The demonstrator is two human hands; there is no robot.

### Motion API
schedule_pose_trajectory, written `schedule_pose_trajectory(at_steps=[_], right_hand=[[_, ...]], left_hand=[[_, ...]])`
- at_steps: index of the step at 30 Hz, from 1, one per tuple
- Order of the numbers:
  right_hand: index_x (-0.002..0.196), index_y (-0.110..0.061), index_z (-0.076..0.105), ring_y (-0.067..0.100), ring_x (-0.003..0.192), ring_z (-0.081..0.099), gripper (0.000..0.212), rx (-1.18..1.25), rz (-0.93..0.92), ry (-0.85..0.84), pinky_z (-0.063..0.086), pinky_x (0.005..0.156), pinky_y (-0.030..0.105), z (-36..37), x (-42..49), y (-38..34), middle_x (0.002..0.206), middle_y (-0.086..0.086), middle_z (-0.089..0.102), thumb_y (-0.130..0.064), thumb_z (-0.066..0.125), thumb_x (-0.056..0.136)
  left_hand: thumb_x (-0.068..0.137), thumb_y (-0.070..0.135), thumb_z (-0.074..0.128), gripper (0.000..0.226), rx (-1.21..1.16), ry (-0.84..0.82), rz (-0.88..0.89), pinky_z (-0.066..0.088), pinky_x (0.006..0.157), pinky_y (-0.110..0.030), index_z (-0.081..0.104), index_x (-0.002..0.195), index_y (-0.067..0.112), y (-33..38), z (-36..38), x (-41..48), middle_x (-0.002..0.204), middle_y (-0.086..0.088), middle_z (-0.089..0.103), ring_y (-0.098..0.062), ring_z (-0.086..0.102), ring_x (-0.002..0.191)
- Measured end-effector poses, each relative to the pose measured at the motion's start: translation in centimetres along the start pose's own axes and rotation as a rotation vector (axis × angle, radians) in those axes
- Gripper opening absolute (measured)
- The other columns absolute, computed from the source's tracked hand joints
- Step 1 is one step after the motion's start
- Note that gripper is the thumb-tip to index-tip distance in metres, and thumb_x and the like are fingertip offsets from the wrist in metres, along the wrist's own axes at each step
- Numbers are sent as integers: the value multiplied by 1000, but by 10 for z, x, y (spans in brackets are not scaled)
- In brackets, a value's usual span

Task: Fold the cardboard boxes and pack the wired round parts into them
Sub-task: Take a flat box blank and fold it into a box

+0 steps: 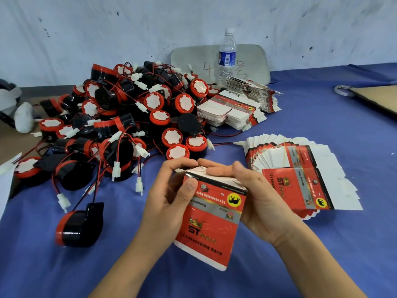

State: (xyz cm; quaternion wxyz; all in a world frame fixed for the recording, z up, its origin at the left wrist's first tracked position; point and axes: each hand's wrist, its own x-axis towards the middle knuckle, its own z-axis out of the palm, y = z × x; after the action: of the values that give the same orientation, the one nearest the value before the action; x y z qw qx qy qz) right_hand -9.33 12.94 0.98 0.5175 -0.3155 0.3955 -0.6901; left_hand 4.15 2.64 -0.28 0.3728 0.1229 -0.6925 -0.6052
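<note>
At the table (322,254) front edge, left hand (169,203) and right hand (255,196) fingers (217,168) pinch one carton (212,222) closed; wired horns (129,117) lie heaped, unpacked.

The blue-clothed table (322,254) bore a heap of wired round parts (129,117) beyond-left of the grip, one stray part (79,224) left of it — fanned flat boxes (300,181) just right, a water bottle (227,59) far beyond.

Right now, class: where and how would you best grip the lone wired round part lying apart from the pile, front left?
Probably across the black drum of the wired round part, coming from above: it lies on its side on the blue cloth, both curved flanks free. Avoid its thin wire, which would likely let it swing.
</note>
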Motion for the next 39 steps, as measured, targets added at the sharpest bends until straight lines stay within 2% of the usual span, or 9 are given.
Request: schedule_pose_trajectory(at_steps=[3,8,13,19,21,23,26,31,39], right_hand=[[85,-12,78,22,112,64,26,-28,-46,43,57,80,30,2,1,0,128,0,64,-34,77,71],[81,-16,77,20,110,63,12,-184,6,125,52,84,34,4,2,5,121,-5,67,-21,79,70],[126,-40,55,29,100,68,64,-154,194,34,54,91,44,2,1,0,116,9,69,-16,73,70],[126,-28,59,27,94,68,65,62,159,-52,56,83,39,7,0,1,114,12,69,-9,72,65],[119,-23,66,24,94,68,57,181,118,-72,56,83,38,6,-1,-1,115,10,69,-12,74,64],[112,-19,71,21,91,70,55,272,66,-106,58,81,37,2,-2,-3,107,9,72,-18,85,59],[106,-12,74,22,84,72,64,381,54,-26,59,77,37,-2,-2,-4,99,12,73,-24,94,47],[113,-17,68,21,86,70,58,199,32,38,57,80,38,3,2,1,106,12,71,-20,81,56],[119,-21,62,23,90,67,40,-5,-4,54,57,75,36,0,3,6,109,11,69,-13,57,81]], left_hand=[[81,50,57,47,-9,9,-85,52,67,-14,51,119,24,-5,2,1,99,17,69,0,67,83],[83,70,48,50,96,9,-89,51,63,-14,60,111,30,-8,1,2,93,9,71,-1,65,76],[79,80,43,55,256,8,97,47,72,-11,62,115,43,-5,-5,3,106,18,67,-4,65,92],[87,76,34,66,251,14,157,46,93,-26,56,128,29,-11,-2,2,129,6,58,-19,56,120],[83,78,39,63,124,143,-23,49,91,-24,54,126,35,-9,0,5,126,13,60,-10,57,118],[80,80,41,65,-136,237,-325,55,78,-27,60,117,30,-7,-1,10,113,2,68,-15,66,101],[70,71,47,73,-586,97,-690,59,65,-31,74,104,13,-7,-6,11,93,-10,74,-20,72,80],[48,41,93,63,-995,-56,-696,59,62,-34,77,98,6,-9,-7,8,98,-13,74,-25,73,84],[32,35,99,72,-996,-47,-722,58,73,-44,78,98,12,-18,-15,9,102,-10,74,-28,72,89]])
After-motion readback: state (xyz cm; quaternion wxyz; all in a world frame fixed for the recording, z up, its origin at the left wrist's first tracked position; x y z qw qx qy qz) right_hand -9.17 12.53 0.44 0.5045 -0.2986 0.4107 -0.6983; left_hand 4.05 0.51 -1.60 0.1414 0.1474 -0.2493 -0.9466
